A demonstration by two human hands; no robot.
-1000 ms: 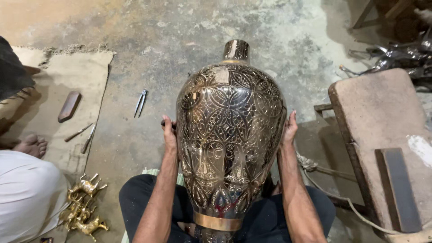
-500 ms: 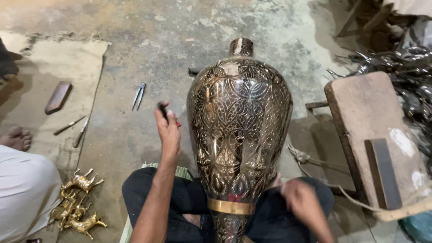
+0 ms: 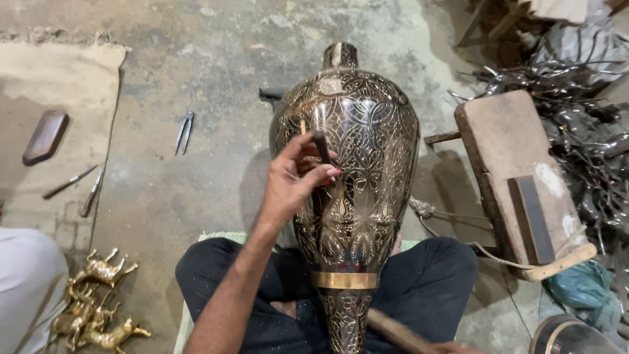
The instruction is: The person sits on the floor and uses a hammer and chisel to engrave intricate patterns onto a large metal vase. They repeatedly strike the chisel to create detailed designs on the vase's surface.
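Note:
A large engraved metal vase (image 3: 367, 177) lies in my lap, its neck pointing away and a brass band near its foot. My left hand (image 3: 296, 180) rests on the vase's upper side and pinches a small dark chisel (image 3: 322, 147) against the metal. My right hand (image 3: 452, 347) shows only at the bottom edge, closed on a wooden handle (image 3: 400, 333) that slants up toward the vase's foot.
A low wooden bench (image 3: 504, 164) with a dark block (image 3: 532, 219) stands at the right, scrap metal (image 3: 590, 131) behind it. Left lie pliers (image 3: 185, 131), small tools (image 3: 78, 187), a wooden block (image 3: 44, 136) and brass animal figurines (image 3: 98, 301). Another person's white-clad knee (image 3: 23, 288) is there.
My left hand has moved from the vase's left side onto its front with the chisel. My right hand dropped from the vase's right side and took a wooden handle.

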